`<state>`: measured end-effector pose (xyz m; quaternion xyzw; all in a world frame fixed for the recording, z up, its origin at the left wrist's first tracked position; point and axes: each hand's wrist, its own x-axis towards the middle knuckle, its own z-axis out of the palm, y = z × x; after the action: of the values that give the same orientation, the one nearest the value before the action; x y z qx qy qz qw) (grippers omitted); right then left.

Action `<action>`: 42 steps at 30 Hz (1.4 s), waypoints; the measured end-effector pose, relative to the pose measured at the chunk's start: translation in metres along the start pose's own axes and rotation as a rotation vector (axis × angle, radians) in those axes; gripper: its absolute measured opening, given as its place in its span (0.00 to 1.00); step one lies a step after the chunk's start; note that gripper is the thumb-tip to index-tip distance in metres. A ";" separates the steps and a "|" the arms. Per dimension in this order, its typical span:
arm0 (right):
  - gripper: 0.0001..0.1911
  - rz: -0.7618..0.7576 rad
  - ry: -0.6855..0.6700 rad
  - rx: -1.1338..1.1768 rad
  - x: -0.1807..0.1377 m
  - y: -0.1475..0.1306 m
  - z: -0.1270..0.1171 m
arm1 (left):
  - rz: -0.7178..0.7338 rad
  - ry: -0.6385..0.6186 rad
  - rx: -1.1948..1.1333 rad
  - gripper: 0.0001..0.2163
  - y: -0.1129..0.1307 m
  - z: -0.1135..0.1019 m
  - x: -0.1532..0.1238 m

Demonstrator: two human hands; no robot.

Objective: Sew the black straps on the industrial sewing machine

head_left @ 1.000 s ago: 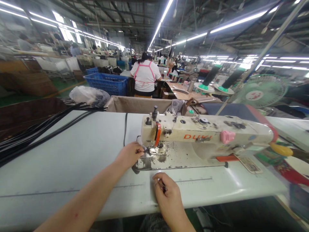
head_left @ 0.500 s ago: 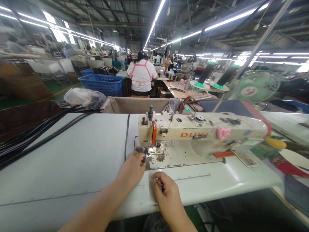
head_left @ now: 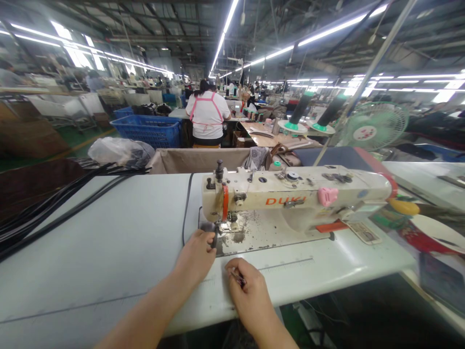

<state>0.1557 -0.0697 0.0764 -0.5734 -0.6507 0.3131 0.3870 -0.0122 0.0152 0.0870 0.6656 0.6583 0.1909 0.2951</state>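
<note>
From the head view, the left hand (head_left: 196,254) reaches forward over the white table (head_left: 109,252), forearm stretched from the lower left, its fingertips pinched on a small dark piece (head_left: 211,231) at the left edge of the metal bed, just below the needle end of the cream sewing machine (head_left: 290,196). The right hand (head_left: 247,293) rests knuckles-up on the table near its front edge, just right of the left hand, fingers curled around a thin dark tool (head_left: 237,277). Most of that tool is covered by the fingers, and the dark piece is too small and blurred to identify.
</note>
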 end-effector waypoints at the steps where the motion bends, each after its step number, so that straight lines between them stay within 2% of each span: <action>1: 0.10 -0.004 0.003 -0.001 0.000 0.000 0.000 | -0.006 -0.001 0.001 0.15 0.001 0.000 0.000; 11: 0.09 -0.014 -0.008 0.008 -0.002 -0.001 -0.001 | 0.021 0.024 -0.011 0.20 0.001 0.019 -0.007; 20: 0.08 -0.004 -0.008 0.039 -0.001 -0.003 -0.002 | 0.092 -0.071 0.177 0.25 0.013 0.008 -0.018; 24: 0.07 -0.002 -0.011 0.055 -0.002 -0.001 -0.003 | 0.124 -0.125 0.237 0.24 0.013 0.007 -0.022; 28: 0.08 0.002 -0.032 0.106 -0.005 0.003 -0.006 | 0.163 -0.173 0.312 0.27 0.012 0.002 -0.031; 32: 0.12 0.003 -0.050 0.180 -0.017 0.008 -0.015 | 0.206 -0.177 0.362 0.22 0.017 -0.007 -0.041; 35: 0.16 0.023 0.018 0.211 -0.034 0.017 -0.027 | 0.239 -0.173 0.363 0.21 0.021 -0.012 -0.044; 39: 0.23 0.149 0.239 0.234 -0.061 0.041 -0.050 | 0.358 -0.139 0.338 0.29 0.013 -0.007 -0.039; 42: 0.28 0.313 0.447 0.259 -0.082 0.068 -0.069 | 0.466 -0.109 0.331 0.22 -0.008 0.007 -0.031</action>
<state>0.2526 -0.1429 0.0417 -0.6674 -0.4079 0.3153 0.5374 -0.0159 -0.0170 0.0811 0.8473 0.4929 0.1074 0.1657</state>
